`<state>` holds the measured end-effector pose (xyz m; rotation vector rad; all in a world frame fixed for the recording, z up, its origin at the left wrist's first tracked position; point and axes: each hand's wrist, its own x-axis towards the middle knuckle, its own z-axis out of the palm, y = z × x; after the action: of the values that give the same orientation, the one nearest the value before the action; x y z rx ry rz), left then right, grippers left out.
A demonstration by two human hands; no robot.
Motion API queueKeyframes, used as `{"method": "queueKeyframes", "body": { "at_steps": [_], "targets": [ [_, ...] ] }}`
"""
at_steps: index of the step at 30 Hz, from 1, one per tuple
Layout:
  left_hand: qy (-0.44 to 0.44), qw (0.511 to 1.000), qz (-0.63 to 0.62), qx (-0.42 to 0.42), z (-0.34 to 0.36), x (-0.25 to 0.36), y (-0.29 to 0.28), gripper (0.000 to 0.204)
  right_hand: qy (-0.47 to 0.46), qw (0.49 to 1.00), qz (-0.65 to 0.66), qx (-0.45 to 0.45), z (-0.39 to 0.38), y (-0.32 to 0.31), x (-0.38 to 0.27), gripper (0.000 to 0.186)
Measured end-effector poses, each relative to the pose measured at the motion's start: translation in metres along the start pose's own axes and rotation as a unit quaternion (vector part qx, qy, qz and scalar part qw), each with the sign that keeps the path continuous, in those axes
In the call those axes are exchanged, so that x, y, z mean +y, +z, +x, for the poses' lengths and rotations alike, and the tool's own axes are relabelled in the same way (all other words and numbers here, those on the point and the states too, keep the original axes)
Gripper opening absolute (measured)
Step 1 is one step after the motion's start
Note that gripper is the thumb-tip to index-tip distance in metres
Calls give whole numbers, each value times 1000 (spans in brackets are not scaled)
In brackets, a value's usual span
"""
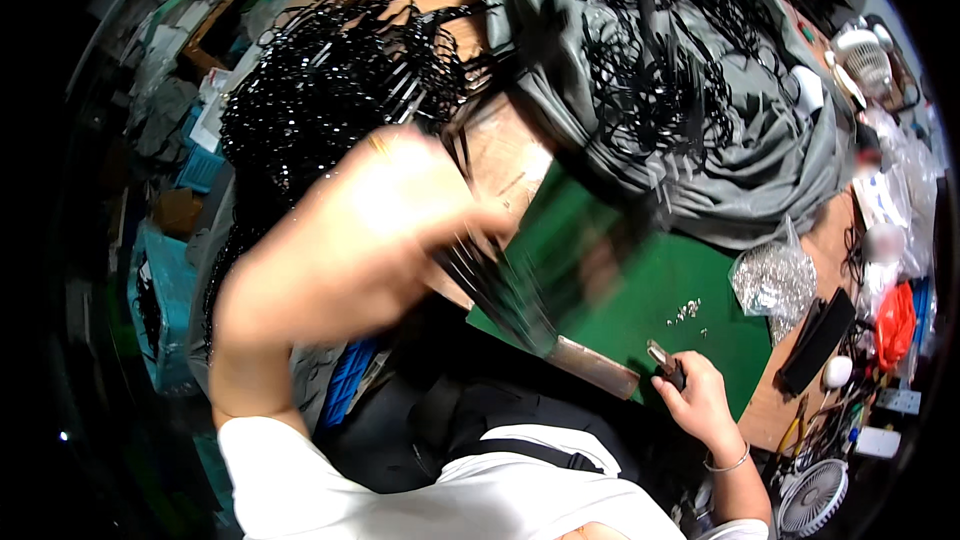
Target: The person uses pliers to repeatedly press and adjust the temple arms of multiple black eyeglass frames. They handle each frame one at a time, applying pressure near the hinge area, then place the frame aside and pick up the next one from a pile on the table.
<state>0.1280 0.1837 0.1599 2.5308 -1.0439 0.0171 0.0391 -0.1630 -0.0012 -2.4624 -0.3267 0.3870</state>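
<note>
Your raised left hand [400,210], centre-left of the frame, is smeared by motion blur, so its fingers and the bundle of thin black strips [495,285] it grips cannot be made out. The small silver metal bits [685,312] on the green surface [650,290] are too tiny to identify.

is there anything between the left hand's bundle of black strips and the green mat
Nothing visible blocks it. The left hand holds the bundle of black strips just above the green mat, which is bare beneath. The small metal bits lie off to the right, near the right hand.
</note>
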Motion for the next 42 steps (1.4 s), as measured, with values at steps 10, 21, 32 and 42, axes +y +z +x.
{"method": "queueKeyframes", "body": {
  "at_steps": [10,21,32,42],
  "targets": [
    [-356,880,267,-164,16,-168,-37,36,6,999,22,-27,-4,2,-4,24],
    [-21,998,9,-50,80,-51,58,35,20,998,57,34,-1,-6,11,26],
    [-109,990,65,62,179,-58,180,18,-17,998,53,18,-20,-1,19,20],
    [-185,668,-720,31,78,45,107,16,-48,985,-135,92,17,-15,12,38]
  ]
}}
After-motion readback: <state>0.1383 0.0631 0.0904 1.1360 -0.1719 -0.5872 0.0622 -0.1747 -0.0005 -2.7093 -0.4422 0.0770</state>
